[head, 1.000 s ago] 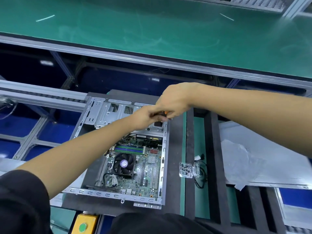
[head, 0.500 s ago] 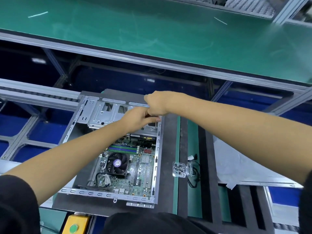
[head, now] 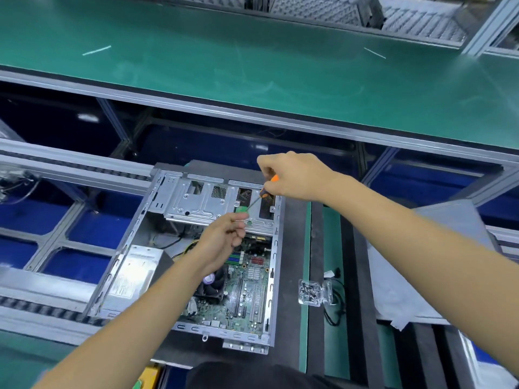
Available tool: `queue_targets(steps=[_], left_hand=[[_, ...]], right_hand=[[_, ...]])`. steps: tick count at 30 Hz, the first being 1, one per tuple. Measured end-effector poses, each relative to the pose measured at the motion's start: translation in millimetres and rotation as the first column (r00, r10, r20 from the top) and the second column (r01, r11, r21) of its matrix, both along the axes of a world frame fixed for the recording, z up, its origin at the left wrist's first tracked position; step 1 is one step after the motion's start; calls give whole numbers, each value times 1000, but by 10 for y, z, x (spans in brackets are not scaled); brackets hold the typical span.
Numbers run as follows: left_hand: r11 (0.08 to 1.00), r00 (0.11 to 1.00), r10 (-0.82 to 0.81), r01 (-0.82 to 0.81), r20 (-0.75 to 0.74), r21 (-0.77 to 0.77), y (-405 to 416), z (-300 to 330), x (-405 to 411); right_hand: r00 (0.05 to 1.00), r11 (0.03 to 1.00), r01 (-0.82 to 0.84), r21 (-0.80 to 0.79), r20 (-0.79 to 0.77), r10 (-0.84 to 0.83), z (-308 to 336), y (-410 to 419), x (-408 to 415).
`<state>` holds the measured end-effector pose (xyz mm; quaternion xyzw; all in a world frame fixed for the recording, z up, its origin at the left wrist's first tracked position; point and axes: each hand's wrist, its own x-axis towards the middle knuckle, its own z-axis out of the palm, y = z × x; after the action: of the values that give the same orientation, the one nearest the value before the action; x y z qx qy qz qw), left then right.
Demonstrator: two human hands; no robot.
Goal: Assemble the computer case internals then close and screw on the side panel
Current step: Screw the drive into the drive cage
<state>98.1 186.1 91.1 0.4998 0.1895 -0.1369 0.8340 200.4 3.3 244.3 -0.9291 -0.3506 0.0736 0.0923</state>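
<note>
Working at the drive cage (head: 207, 200) in the far end of the open computer case (head: 276, 248), we had drawn our hands apart. Our right hand (head: 295, 175) gripped the orange-handled screwdriver (head: 262, 192), now tilted down-left; our left hand (head: 224, 237) pinched near its tip, likely seating a screw.

The computer case (head: 179, 276) is lying flat with its side open, sitting on a dark pad near the front edge of the workstation. Motherboard (head: 244, 293) is in the right half, black CPU fan (head: 213, 284) on it, and a silver power supply (head: 132, 276) fills the left front corner. The metal drive cage (head: 202, 200) spans the far end (a screwdriver (head: 259, 196) with an orange-and-black handle is angled down at it). A clear box of screws (head: 313, 292) lies just right of the case.
</note>
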Motion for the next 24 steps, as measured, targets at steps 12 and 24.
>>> queue_targets(steps=[12, 24], left_hand=[[983, 939, 179, -183, 294, -12, 130, 174, -493], [974, 931, 221, -198, 291, -107, 221, 267, -716]], right_hand=[[996, 971, 85, 222, -51, -76, 288, -59, -610], [998, 947, 66, 314, -5, -68, 543, 20, -962]])
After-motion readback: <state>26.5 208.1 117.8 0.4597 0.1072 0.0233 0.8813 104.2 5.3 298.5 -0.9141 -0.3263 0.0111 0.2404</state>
